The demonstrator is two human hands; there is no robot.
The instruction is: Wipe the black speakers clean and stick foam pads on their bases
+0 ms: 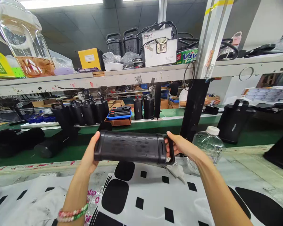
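Observation:
I hold a long black speaker [129,147] level in front of me, above the bench. Its grille faces me and its carry handle [171,150] points right. My left hand [91,155] cups the left end, thumb on top. My right hand [179,146] grips the handle end, fingers wrapped through the handle. A bead bracelet [72,215] sits on my left wrist.
A clear plastic water bottle [208,141] stands just right of my right hand. A white cloth with black patches [141,194] covers the bench. More black speakers [85,111] stand on the green conveyor [25,155] behind. A cluttered shelf [122,75] runs overhead. A person's arm [211,102] shows far back.

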